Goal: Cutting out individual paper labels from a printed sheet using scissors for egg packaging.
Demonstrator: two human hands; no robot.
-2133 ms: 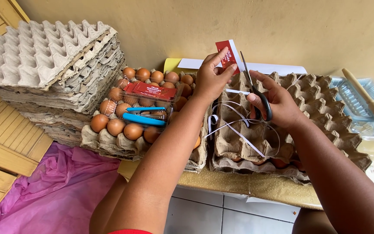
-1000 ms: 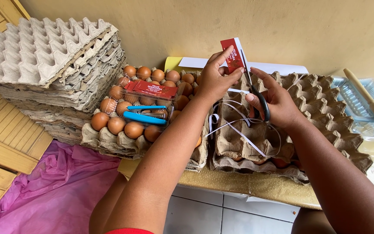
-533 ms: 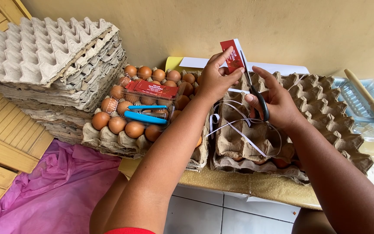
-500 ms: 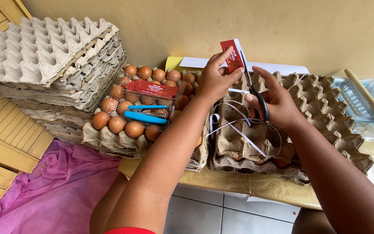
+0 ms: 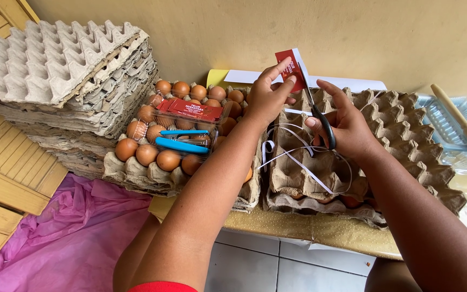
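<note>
My left hand [image 5: 266, 97] pinches a small red and white paper label [image 5: 293, 67] above the egg trays. My right hand [image 5: 347, 121] grips black-handled scissors [image 5: 320, 119], whose blades point up along the label's right edge. Thin white paper strips [image 5: 298, 159] lie curled on the empty brown egg tray [image 5: 401, 135] below both hands. To the left, a tray of brown eggs [image 5: 147, 154] carries a clear plastic egg box with a red label [image 5: 187, 111] and a blue tool [image 5: 182, 143].
A tall stack of grey empty egg trays [image 5: 60, 70] stands at the left. White sheets [image 5: 347, 84] lean by the wall. A wooden stick [image 5: 460, 121] lies on clear plastic trays [image 5: 444, 116] at right. Pink cloth [image 5: 66, 238] lies on the floor.
Both hands have lifted slightly, bringing the label and scissors a little higher and to the right. The scissors stay at the label's edge.
</note>
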